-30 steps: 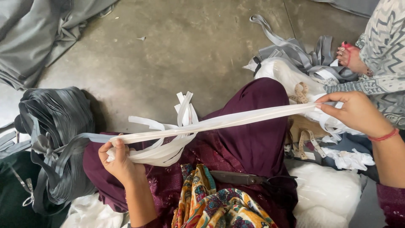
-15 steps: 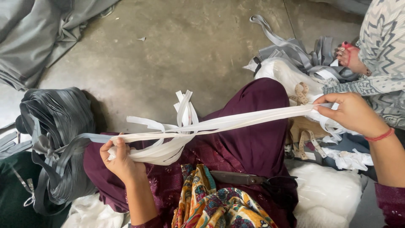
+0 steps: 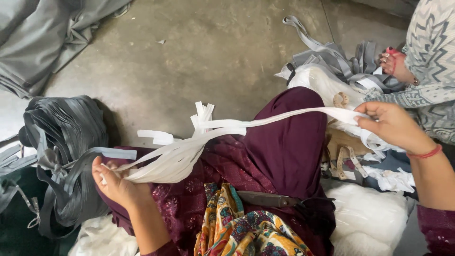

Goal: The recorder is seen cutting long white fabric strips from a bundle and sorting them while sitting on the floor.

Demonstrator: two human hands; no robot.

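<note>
At lower left, beside a bundle of grey fabric strips [image 3: 61,142], the left hand [image 3: 116,182] is clenched around the gathered ends of a bunch of long white fabric strips [image 3: 189,149]. These strips stretch across the maroon-clothed lap [image 3: 279,147], their long axis running from lower left up to the right of the frame. At centre right, the right hand [image 3: 391,124] pinches their far end. Behind it lies a clear plastic package [image 3: 324,83]; another person's hand [image 3: 393,64] rests at upper right.

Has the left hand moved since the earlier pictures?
Yes. The left hand, gripping the white strips, has dropped slightly and shifted left, toward the grey strap bundle on the floor.
</note>
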